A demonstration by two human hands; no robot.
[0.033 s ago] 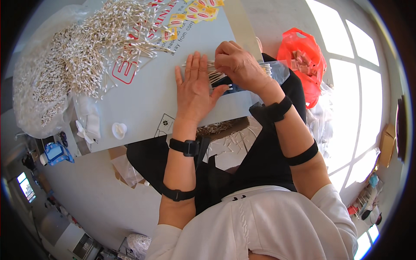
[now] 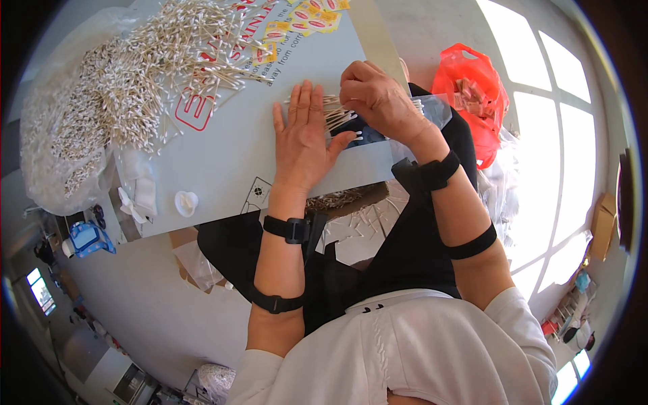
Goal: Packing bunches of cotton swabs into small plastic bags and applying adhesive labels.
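My left hand point(image 2: 300, 145) lies flat on the table, fingers stretched out and thumb spread to the right. Its fingers and thumb touch the edge of a small row of cotton swabs point(image 2: 337, 120). Over the right part of these swabs, my right hand point(image 2: 379, 101) is closed in a pinch; its fingertips and whatever they hold are hidden. White swab tips show on the far side of that hand, beside a clear plastic bag point(image 2: 439, 111). Something dark lies under the swabs.
A big heap of cotton swabs point(image 2: 142, 81) spills from a clear bag at the left of the table point(image 2: 223, 162). Yellow packets point(image 2: 307, 20) lie at the back. A small white cup point(image 2: 185, 202) stands near the front edge. A red plastic bag point(image 2: 472, 98) is on the right.
My right hand has shifted slightly to the right and away from me, baring more of the swabs beside the left hand. My left hand has stayed put.
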